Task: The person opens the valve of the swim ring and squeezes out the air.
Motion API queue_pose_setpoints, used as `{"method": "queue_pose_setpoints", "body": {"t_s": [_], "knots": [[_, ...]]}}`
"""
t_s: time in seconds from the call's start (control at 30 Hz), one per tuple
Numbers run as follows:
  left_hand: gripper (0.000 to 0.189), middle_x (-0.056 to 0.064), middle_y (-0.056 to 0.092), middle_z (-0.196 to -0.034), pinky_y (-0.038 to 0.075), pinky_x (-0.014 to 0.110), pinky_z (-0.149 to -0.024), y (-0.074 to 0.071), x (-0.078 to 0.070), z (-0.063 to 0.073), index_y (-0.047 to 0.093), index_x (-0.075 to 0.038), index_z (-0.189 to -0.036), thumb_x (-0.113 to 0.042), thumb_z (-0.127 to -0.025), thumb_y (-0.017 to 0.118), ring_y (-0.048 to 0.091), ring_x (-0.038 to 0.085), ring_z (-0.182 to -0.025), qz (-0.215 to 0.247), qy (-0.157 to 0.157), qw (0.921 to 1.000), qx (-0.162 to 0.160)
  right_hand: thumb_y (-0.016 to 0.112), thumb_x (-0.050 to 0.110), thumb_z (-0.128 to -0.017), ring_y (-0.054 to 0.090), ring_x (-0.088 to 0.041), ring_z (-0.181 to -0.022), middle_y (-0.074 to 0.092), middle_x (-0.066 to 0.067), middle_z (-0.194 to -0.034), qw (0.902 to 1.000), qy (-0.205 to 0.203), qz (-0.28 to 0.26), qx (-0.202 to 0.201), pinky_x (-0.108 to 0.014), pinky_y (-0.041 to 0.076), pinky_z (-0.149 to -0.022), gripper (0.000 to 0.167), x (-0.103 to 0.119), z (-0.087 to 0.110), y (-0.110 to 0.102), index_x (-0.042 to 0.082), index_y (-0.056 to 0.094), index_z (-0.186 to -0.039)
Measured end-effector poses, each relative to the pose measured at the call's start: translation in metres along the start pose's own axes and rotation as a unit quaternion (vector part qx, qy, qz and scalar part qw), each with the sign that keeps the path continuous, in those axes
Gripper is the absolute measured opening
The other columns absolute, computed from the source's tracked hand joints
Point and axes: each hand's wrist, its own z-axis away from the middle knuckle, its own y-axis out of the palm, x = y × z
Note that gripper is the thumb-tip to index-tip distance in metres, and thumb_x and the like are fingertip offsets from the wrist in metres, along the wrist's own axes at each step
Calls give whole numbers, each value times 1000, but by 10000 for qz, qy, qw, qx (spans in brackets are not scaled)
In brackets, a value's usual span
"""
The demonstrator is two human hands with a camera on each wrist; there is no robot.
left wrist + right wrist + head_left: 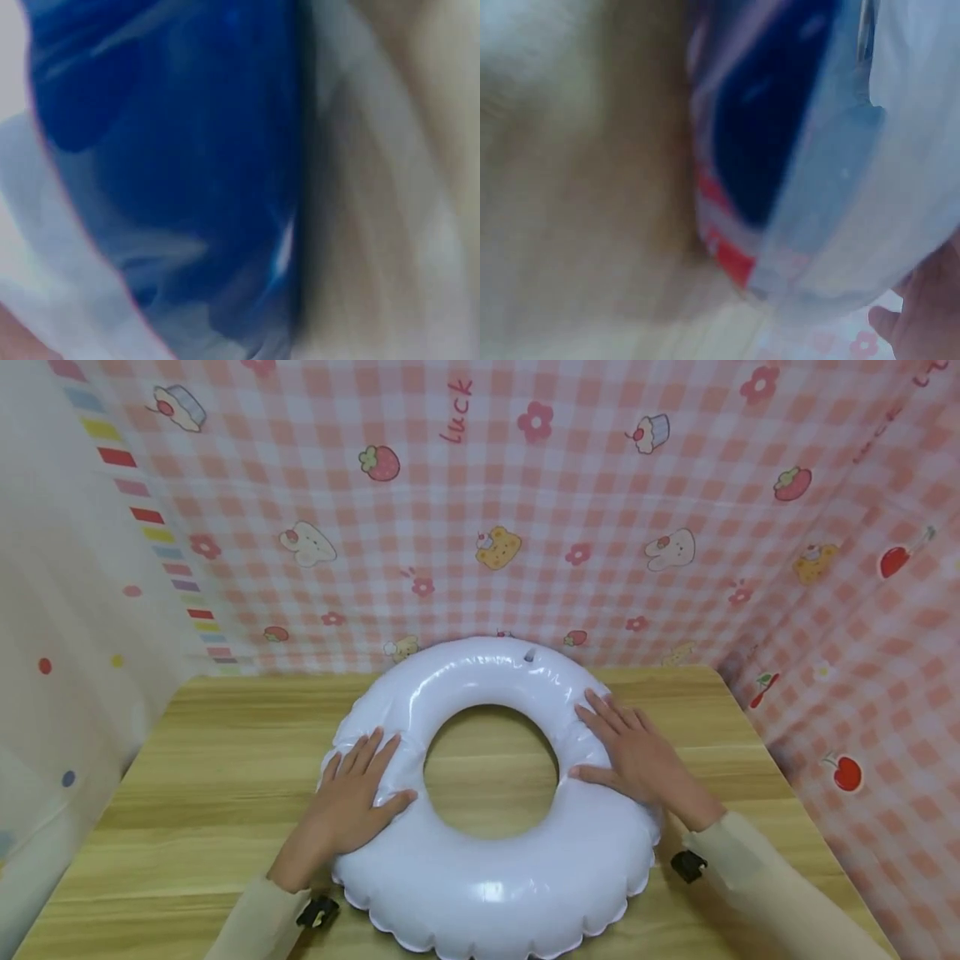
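A white inflated swim ring (487,881) lies flat on the wooden table, its crinkled seam showing along the near edge. On its left side rests my left hand (348,802), fingers spread and thumb pointing toward the hole. My right hand (633,756) presses the opposite side with straight fingers, its thumb near the inner rim. A small clear valve (529,655) sticks up at the far part. In the left wrist view the ring's lower side (172,150) looks blue. Blue and red print shows on its underside (761,142) in the right wrist view.
The light wooden table (202,777) surrounds the ring and shows through its hole. Behind it hangs a pink checked curtain (465,510) with cartoon prints, which continues on the right. Pale cloth (67,577) hangs at the left. A small black device (688,866) sits by the right wrist.
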Motion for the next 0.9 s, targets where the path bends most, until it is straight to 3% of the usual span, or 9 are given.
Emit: {"method": "queue_pose_setpoints", "body": {"t_s": [0.2, 0.37, 0.53, 0.6, 0.67, 0.8, 0.9], "knots": [[79, 19, 32, -166, 33, 72, -110, -8, -11, 19, 36, -15, -160, -60, -99, 55, 37, 46, -148, -174, -157, 9997, -83, 68, 74, -83, 27, -47, -153, 19, -25, -169, 9988, 468, 108, -64, -67, 21, -123, 112, -1, -11, -10, 6, 27, -162], [77, 21, 47, -157, 41, 74, -102, -17, -20, 34, 47, -17, -154, -68, -97, 52, 48, 46, -138, -201, -185, 9996, -8, 71, 73, -81, 32, -46, -151, 30, -28, -164, 9953, 932, -3, -261, -65, 24, -123, 112, -7, -17, -11, 3, 33, -159], [64, 17, 62, -142, 51, 62, -99, -27, -26, 48, 59, -15, -145, -60, -99, 57, 58, 39, -130, -46, -167, 9998, 59, 72, 65, -85, 62, -47, -118, 63, -28, -133, 9869, 1369, -192, -831, -64, 47, -101, 91, -15, -18, -9, 1, 51, -146], [57, 13, 67, -136, 54, 57, -97, -31, -27, 51, 63, -13, -140, -52, -99, 62, 63, 35, -125, 48, -236, 9997, 61, 72, 57, -88, 69, -44, -101, 71, -26, -116, 9834, 1495, -338, -968, -61, 52, -88, 77, -20, -18, -10, 1, 58, -139], [51, 8, 73, -124, 57, 50, -92, -35, -27, 50, 67, -12, -136, -45, -98, 67, 69, 27, -113, 181, -304, 9994, 27, 69, 50, -93, 70, -40, -94, 74, -24, -109, 9824, 1523, -581, -914, -58, 54, -83, 65, -25, -18, -12, 2, 61, -136], [38, 2, 76, -102, 59, 39, -77, -38, -19, 41, 73, -11, -125, -34, -95, 73, 70, 15, -91, 440, -31, 9981, -422, 66, 44, -97, 69, -37, -102, 73, -22, -115, 9812, 1416, -1147, -629, -57, 53, -88, 55, -29, -14, -22, 4, 62, -136], [34, 7, 74, -106, 60, 43, -82, -37, -10, 28, 74, -7, -120, -25, -93, 76, 70, 23, -98, 471, 517, 9925, -1000, 67, 43, -97, 64, -43, -117, 68, -24, -128, 9830, 1111, -1328, -614, -61, 50, -99, 58, -27, -6, -28, 3, 60, -138]]}}
